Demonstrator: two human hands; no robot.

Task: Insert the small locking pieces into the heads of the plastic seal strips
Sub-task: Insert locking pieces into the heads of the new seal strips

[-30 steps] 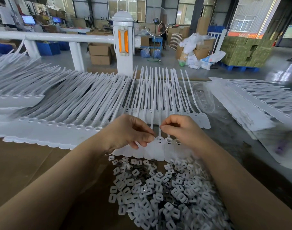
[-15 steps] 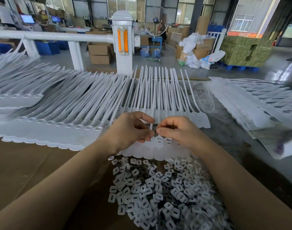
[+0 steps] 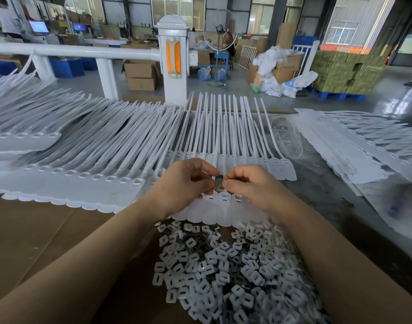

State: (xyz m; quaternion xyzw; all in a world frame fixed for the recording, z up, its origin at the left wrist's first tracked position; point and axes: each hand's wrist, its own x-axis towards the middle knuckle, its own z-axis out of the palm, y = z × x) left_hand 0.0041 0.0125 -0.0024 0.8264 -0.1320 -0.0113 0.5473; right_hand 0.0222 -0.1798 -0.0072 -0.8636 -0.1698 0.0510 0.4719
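Note:
White plastic seal strips [image 3: 223,127] lie side by side in front of me, tails pointing away, square heads [image 3: 224,197] toward me. My left hand [image 3: 186,183] and my right hand [image 3: 251,183] meet just above those heads. Between their fingertips they pinch one small dark locking piece [image 3: 219,179]. A heap of small white and dark locking pieces [image 3: 223,272] lies on the brown cardboard between my forearms.
A long fan of seal strips [image 3: 83,155] covers the table's left side. More stacked strips [image 3: 364,146] lie on clear plastic at the right. A white rail and post [image 3: 174,61] stand behind the table. Cartons and pallets fill the floor beyond.
Both hands have moved slightly away from me along the strip heads and closed together. The dark locking piece now shows between the fingertips.

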